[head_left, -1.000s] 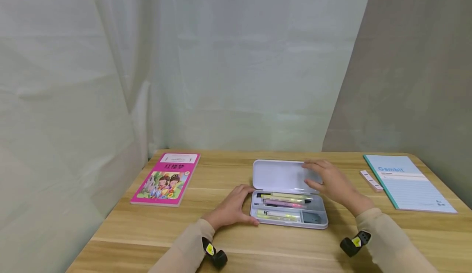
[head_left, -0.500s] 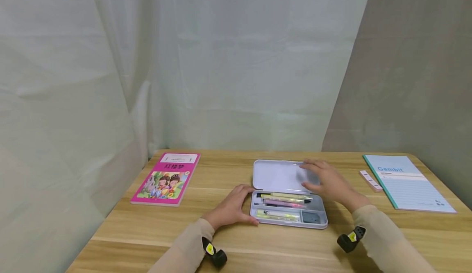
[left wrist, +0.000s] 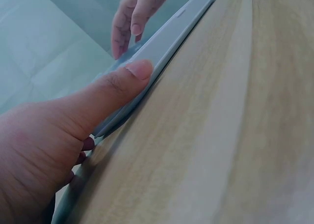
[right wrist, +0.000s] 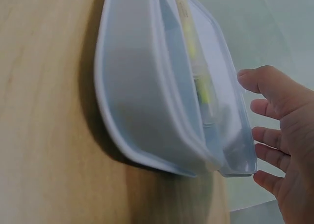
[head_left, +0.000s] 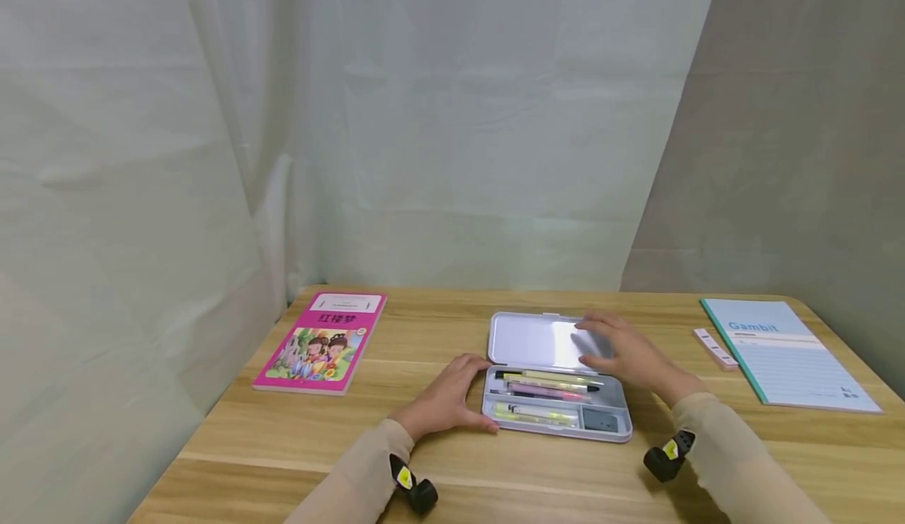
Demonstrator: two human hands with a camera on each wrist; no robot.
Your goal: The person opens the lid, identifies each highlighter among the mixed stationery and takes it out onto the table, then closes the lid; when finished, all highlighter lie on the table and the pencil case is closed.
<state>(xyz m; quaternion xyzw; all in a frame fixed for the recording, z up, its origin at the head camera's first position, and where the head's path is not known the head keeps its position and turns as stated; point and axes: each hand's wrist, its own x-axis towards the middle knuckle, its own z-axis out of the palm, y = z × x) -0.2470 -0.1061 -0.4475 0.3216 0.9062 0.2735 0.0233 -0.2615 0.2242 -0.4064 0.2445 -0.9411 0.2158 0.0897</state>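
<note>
A white pencil case (head_left: 558, 430) lies unfolded on the table, its lid (head_left: 530, 339) tilted back behind the tray. My left hand (head_left: 448, 402) grips the left end, thumb at the front corner and fingers at the back; in the left wrist view the thumb (left wrist: 113, 89) lies along the front wall. My right hand (head_left: 625, 351) is at the lid's right end, its fingers spread and loosely bent; the fingertips are right at the lid's edge in the right wrist view. Several pens (head_left: 547, 386) and a dark grey eraser (head_left: 599, 420) lie in the tray's compartments.
A pink picture-covered book (head_left: 321, 343) lies at the table's left. On the right are a light blue notebook (head_left: 792, 359) and a small pale pink box-like strip (head_left: 716, 349). Pale curtains (head_left: 467, 131) hang behind the wooden table (head_left: 283, 445).
The lid's back edge shows slightly lower and a bright reflection has spread across it. My right hand has shifted a little left along the lid. My left hand keeps its place.
</note>
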